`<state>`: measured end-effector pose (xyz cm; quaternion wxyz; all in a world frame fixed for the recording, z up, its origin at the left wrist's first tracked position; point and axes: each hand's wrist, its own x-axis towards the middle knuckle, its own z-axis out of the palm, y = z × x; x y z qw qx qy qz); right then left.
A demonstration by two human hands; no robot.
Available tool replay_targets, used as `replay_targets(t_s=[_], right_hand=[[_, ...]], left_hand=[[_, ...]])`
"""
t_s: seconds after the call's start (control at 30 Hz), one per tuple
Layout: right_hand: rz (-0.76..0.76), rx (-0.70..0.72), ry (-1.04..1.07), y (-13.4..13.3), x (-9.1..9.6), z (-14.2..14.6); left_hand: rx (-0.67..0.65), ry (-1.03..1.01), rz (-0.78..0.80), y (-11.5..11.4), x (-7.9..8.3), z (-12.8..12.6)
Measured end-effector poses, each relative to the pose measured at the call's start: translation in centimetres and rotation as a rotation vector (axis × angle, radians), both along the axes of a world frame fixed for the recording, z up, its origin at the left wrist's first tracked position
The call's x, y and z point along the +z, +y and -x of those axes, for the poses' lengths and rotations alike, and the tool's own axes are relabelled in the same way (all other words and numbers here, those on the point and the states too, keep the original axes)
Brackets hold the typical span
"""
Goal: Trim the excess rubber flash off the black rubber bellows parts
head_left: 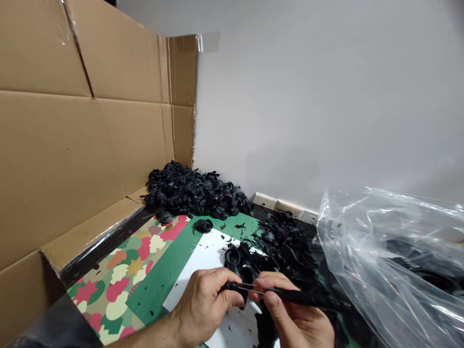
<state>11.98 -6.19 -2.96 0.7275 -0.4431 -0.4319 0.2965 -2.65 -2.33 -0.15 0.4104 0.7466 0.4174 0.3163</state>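
Observation:
My left hand [208,304] is closed, thumb and forefinger pinching a small black rubber part [232,286]. In my right hand [293,311] lies a tool with a thick black handle [304,296] and a thin, bright metal end [252,288]. This metal end reaches across to the rubber part and seems to touch it. Both hands are over a white sheet [192,273]. Just behind the fingers sit several round, ribbed black rubber parts [232,256]. My palms hide some of the pieces underneath.
A heap of black rubber parts [195,191] lies at the back against the wall. Black scraps [286,241] are piled to the right. A clear plastic bag [362,251] with black parts stands at far right. Cardboard [108,145] walls the left side. Patterned paper [123,275] covers the left.

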Motion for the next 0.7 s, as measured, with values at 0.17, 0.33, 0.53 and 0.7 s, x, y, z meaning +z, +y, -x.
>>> replay_targets(t_s=[0.17, 0.33, 0.53, 0.7], right_hand=[[-0.013, 0.002, -0.004, 0.0, -0.7, 0.0], [-0.058, 0.036, -0.07, 0.0, -1.0, -0.2], [-0.148, 0.014, -0.244, 0.0, -0.2, 0.0], [-0.083, -0.256, -0.403, 0.0, -0.2, -1.6]], left_hand=[[0.008, 0.003, 0.007, 0.0, 0.0, 0.0], [0.013, 0.016, 0.0, 0.0, -0.1, -0.1], [0.01, 0.047, -0.03, -0.1, -0.5, -0.1], [-0.01, 0.069, -0.008, -0.4, -0.6, -0.2]])
